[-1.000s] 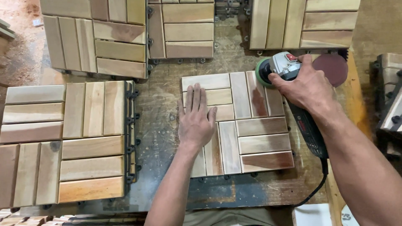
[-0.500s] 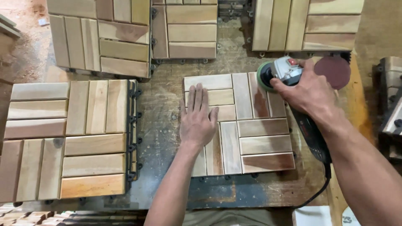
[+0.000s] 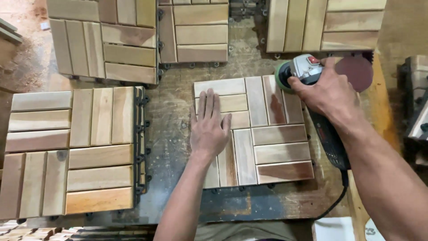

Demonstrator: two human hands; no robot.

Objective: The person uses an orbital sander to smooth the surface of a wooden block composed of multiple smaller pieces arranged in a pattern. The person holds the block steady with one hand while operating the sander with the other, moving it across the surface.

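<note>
Bare workbench strip (image 3: 171, 134) between left tile stack (image 3: 71, 151) and middle tile (image 3: 267, 138); right edge crowded, perhaps by machinery (image 3: 417, 107).

Worn, dusty workbench (image 3: 178, 111). Centre: wooden slat tile (image 3: 267, 138) flat on top. Left of it, larger slat tile (image 3: 71, 151); above-left, two more (image 3: 104, 40) (image 3: 196, 33); above-right, another (image 3: 325, 24). Right of centre tile, dark red disc (image 3: 359, 71), prob. sanding pad.

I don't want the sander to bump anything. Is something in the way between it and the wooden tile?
Nothing visible is. The sander in the right hand sits at the wooden tile's top edge; the left hand presses flat on the tile's far side.
</note>
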